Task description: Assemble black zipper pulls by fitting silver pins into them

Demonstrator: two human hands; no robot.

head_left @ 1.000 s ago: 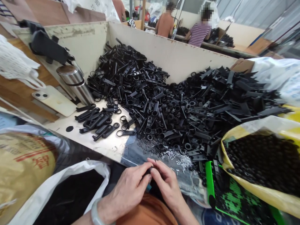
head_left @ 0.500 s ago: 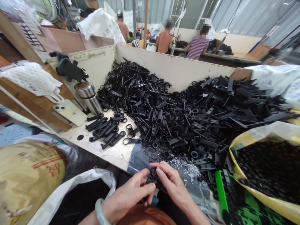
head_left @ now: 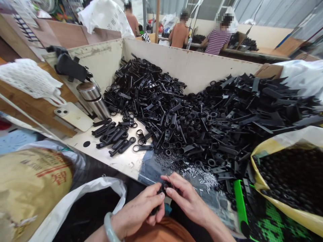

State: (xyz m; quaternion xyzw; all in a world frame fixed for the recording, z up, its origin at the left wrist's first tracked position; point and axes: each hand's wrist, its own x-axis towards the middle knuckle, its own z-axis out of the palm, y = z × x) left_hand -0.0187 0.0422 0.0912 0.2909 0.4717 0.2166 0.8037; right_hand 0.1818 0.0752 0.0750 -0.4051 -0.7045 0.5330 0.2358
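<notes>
My left hand (head_left: 141,211) and my right hand (head_left: 186,198) meet low in the view, fingers pinched together on a small black plastic part (head_left: 163,188) held between them. A pale bracelet (head_left: 109,230) circles my left wrist. Just beyond my fingers lies a scatter of small silver metal pins (head_left: 196,173) on a blue cloth. A huge pile of black plastic parts (head_left: 191,114) fills the white-walled bin (head_left: 181,67) ahead. A short row of finished-looking black pieces (head_left: 113,136) lies on the bin floor at left.
A steel flask (head_left: 93,99) and a white phone (head_left: 73,116) sit at the left. A yellow sack (head_left: 290,178) of black round pieces is at right, a white bag (head_left: 75,201) at lower left, a green bar (head_left: 239,205) near my right hand. Three people sit at a far table.
The view has tilted up and then settled. My hands stayed together near my lap, working the same small black part; the fingers shifted slightly around it.
</notes>
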